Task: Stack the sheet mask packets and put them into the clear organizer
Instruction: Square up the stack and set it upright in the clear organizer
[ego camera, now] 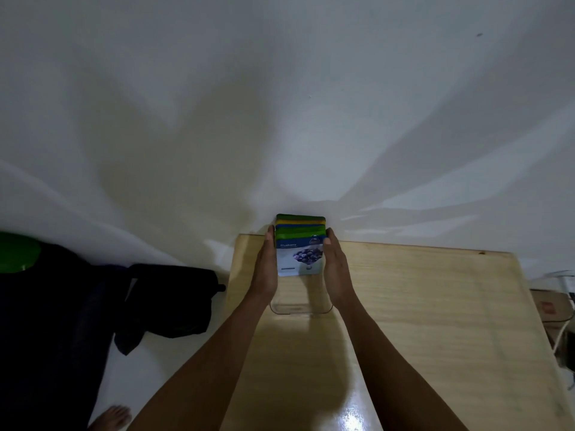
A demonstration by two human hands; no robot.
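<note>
Pale wood-grain counter [420,321] carries a clear organizer [300,309], whose near rim shows just below the heels of both hands. Left hand [266,269] and right hand [337,272] face each other palm-inward, fingers extended forward, pressing the two long edges of a stack of sheet mask packets [300,244] held between them. Neither hand is curled into a fist; both are flat and clamping the stack from its sides. Front packet [298,258] is white and blue with a blueberry picture and faces the camera; behind it, beyond the fingertips, edges of green, blue and yellow packets fan upward. Stack stands upright above the far part of the organizer; whether its lower edge touches the organizer floor cannot be told. Left of the left forearm, dark cloth [168,300] lies on the floor, and a bare foot [113,418] shows below it.
</note>
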